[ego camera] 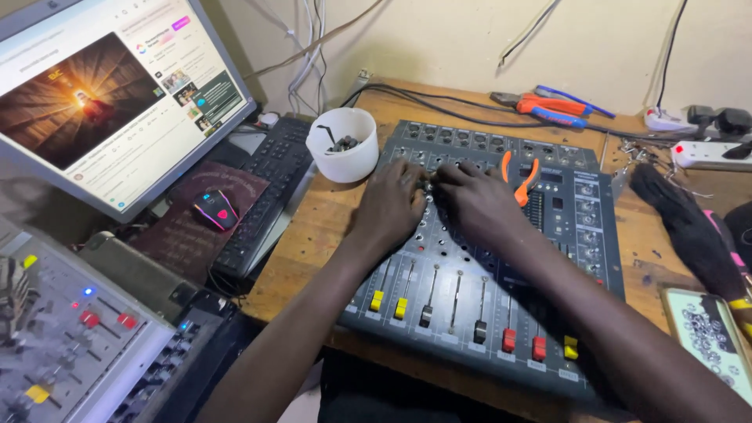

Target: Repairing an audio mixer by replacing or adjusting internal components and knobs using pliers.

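**Both hands on the mixer's knob rows**

Head view: the left hand (392, 205) and right hand (479, 202) rest side by side on the grey mixer (486, 258), which lies on the wooden table (313, 227). The fingertips are hidden among the knobs, so I cannot tell whether they pinch anything. Orange pliers (520, 178) lie just beside the right hand. A white cup (343, 145), keyboard (270, 188) and monitor (110, 94) stand left; cables hang on the cream wall.

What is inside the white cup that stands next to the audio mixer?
The white cup holds a heap of small dark metal pieces, probably screws, and a bent black key stands up from them. The cup wall hides how deep the heap goes. Both hands work on the mixer beside it.
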